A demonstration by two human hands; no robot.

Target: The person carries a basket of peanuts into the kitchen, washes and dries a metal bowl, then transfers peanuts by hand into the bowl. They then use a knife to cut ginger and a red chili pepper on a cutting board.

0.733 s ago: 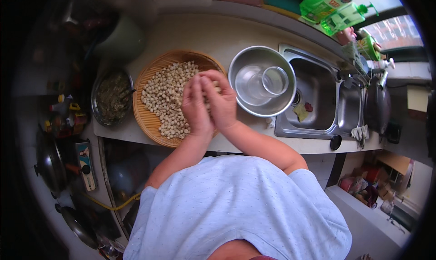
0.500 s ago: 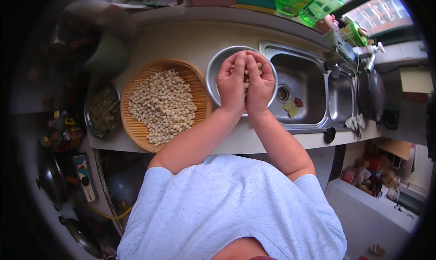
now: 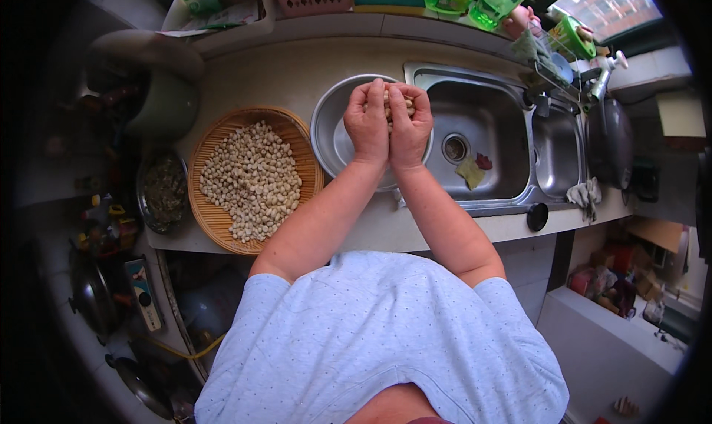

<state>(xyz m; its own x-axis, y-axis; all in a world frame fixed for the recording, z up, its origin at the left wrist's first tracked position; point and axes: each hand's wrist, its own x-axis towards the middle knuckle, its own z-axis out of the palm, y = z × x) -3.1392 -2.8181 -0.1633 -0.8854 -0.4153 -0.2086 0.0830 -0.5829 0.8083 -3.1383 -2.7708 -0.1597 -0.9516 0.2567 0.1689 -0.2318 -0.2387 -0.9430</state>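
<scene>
My left hand [image 3: 366, 131] and my right hand [image 3: 407, 131] are cupped together, thumbs side by side, around a handful of pale oval seeds [image 3: 387, 111]. The seeds look nut-like, but their exact kind is unclear. Both hands are over a round silvery metal bowl [image 3: 330, 131], toward its right side, and hide much of its inside. Just left of the bowl, a round woven bamboo basket [image 3: 308, 146] holds a big heap of the same pale seeds [image 3: 256, 179]. My left forearm passes close to the basket's right edge.
Right of the bowl is a double steel sink [image 3: 486, 131] with a yellowish scrap [image 3: 469, 172] near its drain. A dish of dark bits [image 3: 165, 190] stands at the counter's left end. A black round lid [image 3: 537, 217] and a cloth [image 3: 585, 194] lie along the front edge.
The whole view has shifted, so bowl, basket and sink appear farther left. My hands stay cupped round the seeds, now a little farther right over the bowl.
</scene>
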